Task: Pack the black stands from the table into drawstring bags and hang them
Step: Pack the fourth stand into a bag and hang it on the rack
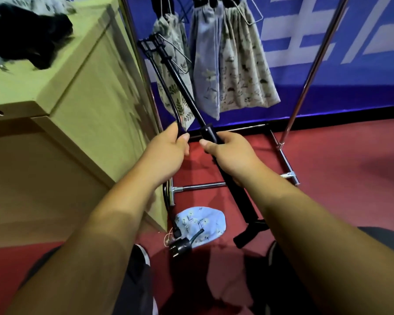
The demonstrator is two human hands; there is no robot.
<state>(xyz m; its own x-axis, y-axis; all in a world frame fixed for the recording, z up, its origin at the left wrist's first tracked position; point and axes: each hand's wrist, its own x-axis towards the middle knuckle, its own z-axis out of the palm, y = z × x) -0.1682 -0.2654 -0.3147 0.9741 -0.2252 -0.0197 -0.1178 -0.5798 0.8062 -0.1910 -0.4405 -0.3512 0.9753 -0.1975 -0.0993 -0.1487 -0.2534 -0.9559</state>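
My left hand [166, 151] clamps the thin stand [181, 245] and my right hand [228, 153] the thick stand [238, 194], both slanting up and away, with the bag [203, 222] below, nearer my left grip.

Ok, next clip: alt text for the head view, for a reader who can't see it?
A person's left hand grips a thin black stand and the right hand a thicker black stand, both angled up toward three drawstring bags hanging on a metal rack. A blue floral bag lies on the red floor below.
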